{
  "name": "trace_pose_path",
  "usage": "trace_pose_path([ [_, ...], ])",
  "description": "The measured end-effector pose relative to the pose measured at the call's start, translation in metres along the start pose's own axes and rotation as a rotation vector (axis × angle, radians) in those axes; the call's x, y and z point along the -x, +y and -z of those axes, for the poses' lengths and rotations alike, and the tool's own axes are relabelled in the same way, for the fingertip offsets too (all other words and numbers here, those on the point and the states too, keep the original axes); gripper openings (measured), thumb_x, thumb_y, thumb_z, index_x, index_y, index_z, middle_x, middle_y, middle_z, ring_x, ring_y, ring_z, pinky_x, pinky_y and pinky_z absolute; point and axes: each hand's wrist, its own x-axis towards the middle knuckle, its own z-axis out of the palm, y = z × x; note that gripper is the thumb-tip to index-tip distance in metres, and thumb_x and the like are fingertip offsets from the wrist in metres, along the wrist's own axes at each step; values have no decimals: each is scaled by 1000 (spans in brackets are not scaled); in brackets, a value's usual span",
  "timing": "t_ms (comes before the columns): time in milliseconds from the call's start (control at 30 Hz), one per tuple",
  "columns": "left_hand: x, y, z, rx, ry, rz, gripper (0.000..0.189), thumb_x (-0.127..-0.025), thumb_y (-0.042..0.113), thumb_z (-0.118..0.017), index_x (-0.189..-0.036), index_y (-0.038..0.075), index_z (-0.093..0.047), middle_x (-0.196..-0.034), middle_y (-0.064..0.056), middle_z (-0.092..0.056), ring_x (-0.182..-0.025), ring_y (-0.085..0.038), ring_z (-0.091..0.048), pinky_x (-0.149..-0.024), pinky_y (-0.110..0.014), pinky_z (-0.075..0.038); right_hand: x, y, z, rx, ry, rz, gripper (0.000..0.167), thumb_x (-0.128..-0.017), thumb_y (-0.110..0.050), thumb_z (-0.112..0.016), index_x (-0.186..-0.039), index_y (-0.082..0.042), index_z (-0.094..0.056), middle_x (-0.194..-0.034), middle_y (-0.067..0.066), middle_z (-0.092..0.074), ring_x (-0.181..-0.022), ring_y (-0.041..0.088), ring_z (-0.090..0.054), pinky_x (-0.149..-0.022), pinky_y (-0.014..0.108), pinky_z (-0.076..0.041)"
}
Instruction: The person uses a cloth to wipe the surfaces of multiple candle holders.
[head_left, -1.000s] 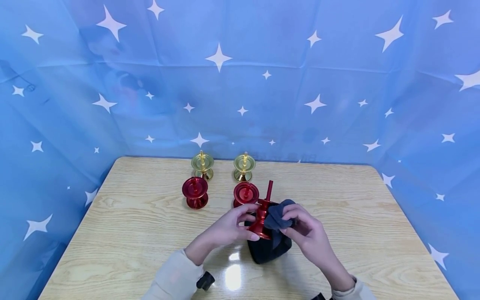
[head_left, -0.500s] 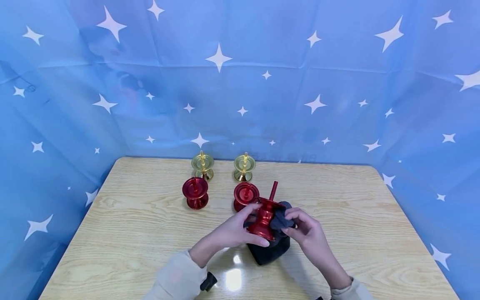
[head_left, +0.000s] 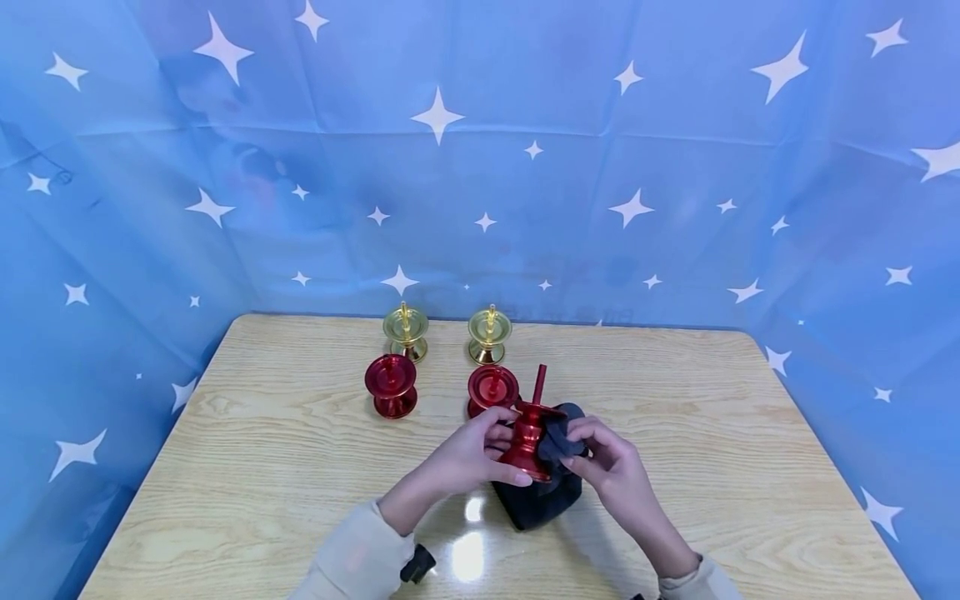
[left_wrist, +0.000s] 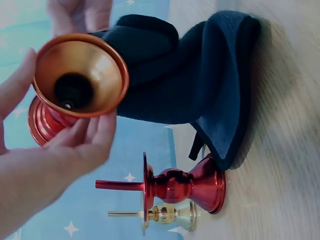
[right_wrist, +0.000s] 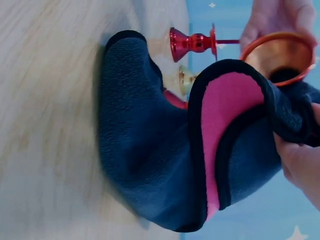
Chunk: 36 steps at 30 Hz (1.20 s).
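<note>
Blue star-print backdrop (head_left: 480, 208) behind and at both sides, light wood-grain table (head_left: 262, 467) in front. Left hand (head_left: 465, 458) partly closed round the held holder (head_left: 525, 442), a red metal one: thumb at the base rim, fingers round the far side. Held holder is off the table, near upright with spike up, slightly tilted, its hollow base showing in both wrist views. Right hand (head_left: 611, 467) pinches a bunched bit of dark cloth (head_left: 536, 504) between thumb and fingers, against the holder's right side. Rest of cloth hangs below and touches the table; pink underside shows in the right wrist view. Left red holder (head_left: 391, 385) and right red holder (head_left: 492, 387) stand upright, the latter just beyond the left hand. Behind them, left gold holder (head_left: 406, 329) and right gold holder (head_left: 490, 333), also upright. Pale sleeves (head_left: 356, 550) on both arms.
</note>
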Motion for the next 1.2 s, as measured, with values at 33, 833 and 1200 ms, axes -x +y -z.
trace_pose_path([
  [33,0,0,1,47,-27,-10,65,-73,-3,-73,-128,-4,-38,-111,-16,-56,-97,-24,-58,-86,-33,-48,0,2,1,6,2,-8,21,-75,20,-57,-92,9,-53,-103,6,-53,-100,12,-54,-78,20,-49],
  [833,3,-7,9,139,-110,-37,66,-79,-3,-67,-135,-6,-33,-122,-16,-46,-110,-26,-48,-94,-34,-43,-1,-15,-2,27,-58,111,28,-75,25,-53,-93,5,-54,-106,7,-52,-100,12,-52,-76,18,-49],
  [1200,3,-6,7,132,-171,-39,71,-80,1,-68,-139,-1,-28,-135,-17,-39,-122,-30,-40,-99,-36,-38,3,-2,4,-18,-31,59,25,-73,25,-53,-92,10,-51,-104,6,-52,-103,11,-52,-83,18,-46],
])
